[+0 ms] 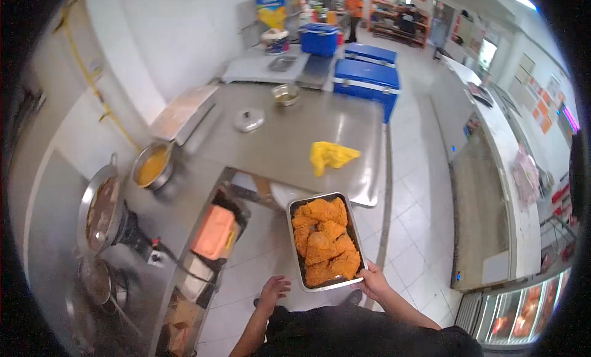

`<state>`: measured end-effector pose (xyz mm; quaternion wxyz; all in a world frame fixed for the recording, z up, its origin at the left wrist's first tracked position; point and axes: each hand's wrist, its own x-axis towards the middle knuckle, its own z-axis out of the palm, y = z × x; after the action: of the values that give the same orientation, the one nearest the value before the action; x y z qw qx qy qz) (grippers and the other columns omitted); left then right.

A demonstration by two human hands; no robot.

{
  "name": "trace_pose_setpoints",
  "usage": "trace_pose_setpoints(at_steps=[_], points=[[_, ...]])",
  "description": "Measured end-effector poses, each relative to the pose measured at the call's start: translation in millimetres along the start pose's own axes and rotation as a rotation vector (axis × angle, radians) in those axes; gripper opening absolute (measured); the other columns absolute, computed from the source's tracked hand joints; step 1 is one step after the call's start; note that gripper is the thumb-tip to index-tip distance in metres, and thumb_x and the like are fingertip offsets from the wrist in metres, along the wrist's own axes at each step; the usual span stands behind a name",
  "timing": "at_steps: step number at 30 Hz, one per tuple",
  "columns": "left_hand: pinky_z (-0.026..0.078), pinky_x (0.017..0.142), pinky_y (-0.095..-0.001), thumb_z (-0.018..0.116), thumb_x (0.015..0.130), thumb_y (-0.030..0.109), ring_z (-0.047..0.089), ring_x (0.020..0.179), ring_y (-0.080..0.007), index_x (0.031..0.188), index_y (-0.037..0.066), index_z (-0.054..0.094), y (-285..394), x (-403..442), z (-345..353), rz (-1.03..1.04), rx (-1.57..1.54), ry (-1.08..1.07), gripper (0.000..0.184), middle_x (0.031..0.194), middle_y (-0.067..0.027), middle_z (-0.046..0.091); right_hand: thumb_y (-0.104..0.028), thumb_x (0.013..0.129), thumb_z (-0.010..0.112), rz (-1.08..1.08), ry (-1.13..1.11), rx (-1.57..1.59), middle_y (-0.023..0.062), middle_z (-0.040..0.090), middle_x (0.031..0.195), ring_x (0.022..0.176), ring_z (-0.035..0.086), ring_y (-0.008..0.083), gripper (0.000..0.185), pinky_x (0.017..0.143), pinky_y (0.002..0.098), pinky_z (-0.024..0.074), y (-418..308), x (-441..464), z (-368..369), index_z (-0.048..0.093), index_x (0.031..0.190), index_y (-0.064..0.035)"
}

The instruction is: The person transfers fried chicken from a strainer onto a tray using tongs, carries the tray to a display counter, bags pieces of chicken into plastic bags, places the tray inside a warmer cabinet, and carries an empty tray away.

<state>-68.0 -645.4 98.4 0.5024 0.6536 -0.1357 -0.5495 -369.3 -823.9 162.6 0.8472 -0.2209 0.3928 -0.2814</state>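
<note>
A rectangular metal tray point(296, 258) holds several pieces of golden-brown fried chicken point(326, 240). My right hand point(374, 280) grips its lower right corner, with the thumb near the rim. To the left of the tray, my left hand point(274, 290) is apart from it, fingers spread and holding nothing. Beyond the tray, a crumpled yellow cloth point(331, 156) lies on the steel table point(289, 135).
A metal lid point(249, 120) and a small bowl point(286, 95) rest on the table. Pans point(98, 209) and a pot point(154, 166) stand left. Blue coolers point(367, 80) are beyond, a long counter point(486, 129) right. A person point(353, 12) stands far back.
</note>
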Motion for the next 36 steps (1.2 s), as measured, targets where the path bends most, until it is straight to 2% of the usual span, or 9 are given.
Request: trace_pose_setpoints(at_steps=[6,15,18,20,25,29,32,33,36], points=[[0.051,0.078,-0.0314,0.059,0.100,0.019,0.067,0.094,-0.0176,0.126,0.005,0.056,-0.3,60.1,174.7,0.012,0.256,-0.111,0.030,0.111,-0.0084,0.070,0.006,0.087,0.046,-0.134,0.066,-0.001,0.0160,0.067,0.111,0.087,0.071,0.0288,0.043,0.067,0.0398,0.0646,-72.5,-45.7,-167.1,0.055,0.128,-0.0004],[0.054,0.068,-0.0325,0.063,0.095,0.014,0.071,0.080,-0.0178,0.111,0.000,0.064,-48.9,136.1,252.0,0.022,0.612,0.045,0.022,0.091,-0.0093,0.073,0.001,0.088,0.045,-0.256,0.292,0.105,0.0100,0.066,0.110,0.088,0.067,0.0239,0.038,0.067,0.0375,0.0576,-218.4,-14.1,-311.3,0.057,0.123,-0.0073],[0.054,0.067,-0.0317,0.062,0.095,0.017,0.071,0.078,-0.0173,0.106,-0.001,0.065,-72.1,193.3,282.6,-0.115,0.499,-0.058,0.021,0.088,-0.0087,0.073,-0.005,0.092,0.048,-0.301,0.329,0.103,0.0117,0.065,0.116,0.091,0.069,0.0232,0.039,0.065,0.0345,0.0609,-266.2,23.6,-369.7,0.053,0.131,-0.0034],[0.054,0.065,-0.0314,0.062,0.095,0.019,0.070,0.077,-0.0166,0.104,-0.001,0.065,-60.6,241.7,337.3,-0.056,0.765,-0.103,0.023,0.088,-0.0087,0.073,-0.006,0.093,0.047,-0.319,0.325,0.131,0.0123,0.065,0.114,0.091,0.069,0.0237,0.038,0.065,0.0340,0.0611,-307.9,45.3,-401.3,0.053,0.130,-0.0030],[0.053,0.068,-0.0357,0.068,0.090,0.026,0.068,0.073,-0.0218,0.106,0.004,0.069,-18.6,442.0,494.5,0.176,0.935,-0.134,0.027,0.084,-0.0095,0.071,-0.009,0.093,0.049,-0.314,0.503,0.221,0.0140,0.063,0.117,0.092,0.068,0.0271,0.033,0.069,0.0415,0.0610,-403.9,113.6,-477.3,0.052,0.125,-0.0031],[0.054,0.086,-0.0353,0.070,0.090,0.031,0.068,0.097,-0.0231,0.115,0.004,0.067,67.8,606.2,667.7,0.289,0.850,-0.331,0.037,0.106,-0.0115,0.072,-0.008,0.093,0.048,-0.362,0.478,0.245,0.0120,0.064,0.119,0.093,0.068,0.0259,0.034,0.066,0.0383,0.0608,-498.7,166.9,-515.0,0.052,0.127,-0.0060],[0.055,0.077,-0.0325,0.067,0.093,0.019,0.067,0.084,-0.0167,0.115,0.003,0.065,151.3,678.7,804.0,0.410,0.934,-0.412,0.026,0.098,-0.0081,0.071,-0.004,0.091,0.046,-0.312,0.630,0.313,0.0106,0.065,0.117,0.088,0.069,0.0238,0.039,0.061,0.0340,0.0603,-564.3,220.3,-546.9,0.051,0.130,-0.0075],[0.054,0.076,-0.0318,0.067,0.093,0.019,0.067,0.084,-0.0161,0.115,0.004,0.064,170.3,705.3,836.0,0.370,0.868,-0.447,0.027,0.099,-0.0070,0.071,-0.007,0.096,0.046,-0.337,0.574,0.276,0.0036,0.061,0.096,0.085,0.063,0.0202,0.020,0.066,0.0442,0.0552,-583.0,242.4,-564.9,0.053,0.115,-0.0104],[0.052,0.074,-0.0298,0.066,0.094,0.021,0.066,0.086,-0.0144,0.119,0.007,0.063,222.3,780.9,914.6,0.262,0.692,-0.503,0.028,0.103,-0.0045,0.071,-0.005,0.095,0.046,-0.333,0.585,0.246,0.0029,0.059,0.092,0.080,0.061,0.0202,0.021,0.067,0.0455,0.0549,-661.7,309.7,-585.5,0.053,0.115,-0.0100]])
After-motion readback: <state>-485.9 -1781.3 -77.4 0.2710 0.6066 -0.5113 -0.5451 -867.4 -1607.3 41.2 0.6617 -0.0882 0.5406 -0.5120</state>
